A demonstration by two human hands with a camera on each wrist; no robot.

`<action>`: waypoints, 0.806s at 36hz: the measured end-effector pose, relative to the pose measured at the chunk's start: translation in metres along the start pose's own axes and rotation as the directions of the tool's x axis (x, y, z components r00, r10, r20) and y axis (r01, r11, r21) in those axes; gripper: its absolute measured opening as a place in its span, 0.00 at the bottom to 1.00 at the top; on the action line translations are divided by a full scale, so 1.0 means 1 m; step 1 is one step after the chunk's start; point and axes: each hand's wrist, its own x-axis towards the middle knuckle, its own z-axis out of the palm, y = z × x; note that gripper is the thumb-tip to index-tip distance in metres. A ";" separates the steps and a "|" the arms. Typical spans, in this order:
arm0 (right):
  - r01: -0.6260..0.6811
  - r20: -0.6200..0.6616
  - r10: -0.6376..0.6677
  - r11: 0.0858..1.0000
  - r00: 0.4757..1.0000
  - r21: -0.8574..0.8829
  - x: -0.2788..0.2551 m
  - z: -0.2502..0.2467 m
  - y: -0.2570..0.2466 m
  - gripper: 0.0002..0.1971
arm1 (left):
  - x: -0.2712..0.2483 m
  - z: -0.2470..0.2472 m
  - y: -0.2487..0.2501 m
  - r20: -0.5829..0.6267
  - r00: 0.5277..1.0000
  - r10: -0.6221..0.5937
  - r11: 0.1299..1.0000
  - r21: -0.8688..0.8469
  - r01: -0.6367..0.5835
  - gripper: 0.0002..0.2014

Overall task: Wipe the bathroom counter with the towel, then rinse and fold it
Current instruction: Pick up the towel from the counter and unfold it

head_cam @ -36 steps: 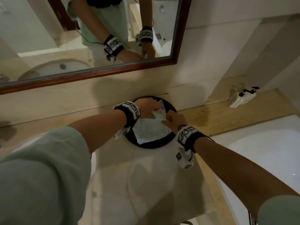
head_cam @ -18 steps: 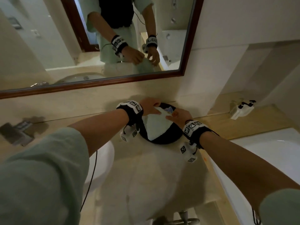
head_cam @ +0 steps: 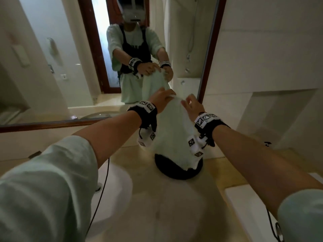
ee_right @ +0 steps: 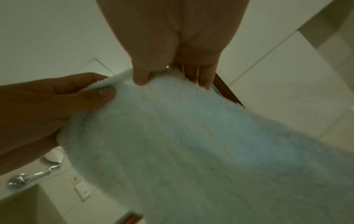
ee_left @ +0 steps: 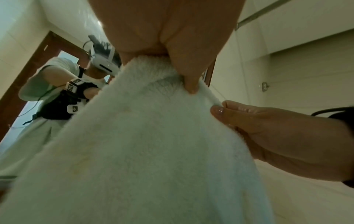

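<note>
White fluffy terry towel (head_cam: 174, 130) hangs lifted above a round black tray (head_cam: 176, 172) on the beige stone desk (head_cam: 174, 206), its lower edge reaching the tray. Both hands pinch its top edge side by side: left hand (head_cam: 161, 99) and right hand (head_cam: 192, 106), thumbs pressed against fingers, before the wood-framed mirror (head_cam: 208, 49).

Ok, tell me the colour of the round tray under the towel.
Black. The round tray shows best in the head view, below the white towel.

Black round tray (head_cam: 176, 172) below wood-framed mirror (head_cam: 208, 55) — faucet (ee_right: 32, 176) nearby.
</note>
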 end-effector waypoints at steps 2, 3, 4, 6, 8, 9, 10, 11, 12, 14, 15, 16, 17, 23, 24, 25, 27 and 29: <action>0.018 -0.002 -0.018 1.000 1.000 0.010 0.005 -0.009 -0.013 0.13 | 0.001 -0.017 0.004 -0.025 1.000 -0.003 1.000 -0.010 0.003 0.15; 0.028 -0.010 -0.028 0.999 1.000 0.017 0.007 -0.013 -0.020 0.13 | 0.001 -0.025 0.006 -0.034 0.999 -0.007 1.000 -0.013 0.006 0.15; 0.032 -0.024 -0.032 0.999 0.999 0.019 0.009 -0.018 -0.028 0.13 | 0.001 -0.033 0.008 -0.041 0.999 -0.008 1.000 -0.015 0.007 0.16; 0.048 -0.067 -0.048 0.999 0.997 0.002 0.010 -0.029 -0.044 0.16 | 0.000 -0.049 0.012 -0.042 0.999 0.001 1.000 -0.030 -0.002 0.23; 0.063 -0.115 -0.066 0.998 0.991 -0.028 0.012 -0.038 -0.058 0.23 | -0.002 -0.064 0.014 -0.051 0.998 0.027 0.998 -0.049 -0.029 0.26; 0.069 -0.129 -0.074 0.997 0.989 -0.044 0.013 -0.043 -0.065 0.25 | -0.003 -0.071 0.015 -0.053 0.997 0.052 0.997 -0.047 -0.054 0.25; 0.070 -0.134 -0.078 0.995 0.988 -0.066 0.013 -0.047 -0.070 0.25 | -0.006 -0.077 0.017 -0.047 0.995 0.089 0.995 -0.046 -0.091 0.22; 0.070 -0.135 -0.082 0.993 0.987 -0.093 0.015 -0.050 -0.074 0.23 | -0.008 -0.083 0.019 -0.038 0.991 0.125 0.991 -0.049 -0.127 0.20; 0.070 -0.136 -0.087 0.990 0.987 -0.121 0.016 -0.053 -0.077 0.20 | -0.009 -0.088 0.019 -0.023 0.987 0.156 0.986 -0.058 -0.157 0.18; 0.075 -0.140 -0.096 0.987 0.986 -0.143 0.016 -0.059 -0.085 0.20 | -0.013 -0.095 0.021 0.036 0.988 0.150 0.985 -0.090 -0.146 0.16; 0.078 -0.136 -0.097 0.987 0.986 -0.138 0.016 -0.061 -0.088 0.20 | -0.013 -0.099 0.021 0.072 0.991 0.114 0.989 -0.098 -0.107 0.16; 0.080 -0.137 -0.098 0.988 0.986 -0.130 0.015 -0.063 -0.091 0.20 | -0.015 -0.103 0.022 0.103 0.992 0.072 0.993 -0.099 -0.062 0.17; 0.085 -0.145 -0.103 0.988 0.984 -0.127 0.014 -0.065 -0.094 0.20 | -0.016 -0.108 0.023 0.132 0.991 0.029 0.996 -0.087 -0.018 0.18; 0.118 -0.196 -0.146 0.982 0.970 -0.150 -0.001 -0.068 -0.117 0.23 | -0.032 -0.122 0.033 0.281 0.956 -0.082 0.979 -0.158 0.130 0.22; 0.124 -0.207 -0.154 0.981 0.966 -0.151 -0.004 -0.068 -0.120 0.24 | -0.036 -0.123 0.034 0.290 0.953 -0.087 0.975 -0.173 0.142 0.24; 0.129 -0.218 -0.159 0.981 0.963 -0.146 -0.005 -0.068 -0.122 0.24 | -0.038 -0.125 0.037 0.295 0.951 -0.091 0.975 -0.170 0.146 0.25; 0.134 -0.240 -0.166 0.980 0.956 -0.144 -0.008 -0.068 -0.125 0.23 | -0.046 -0.130 0.044 0.283 0.955 -0.091 0.982 -0.136 0.134 0.26; 0.121 -0.262 -0.159 0.980 0.952 -0.158 -0.012 -0.070 -0.127 0.22 | -0.051 -0.134 0.047 0.299 0.949 -0.103 0.974 -0.164 0.157 0.27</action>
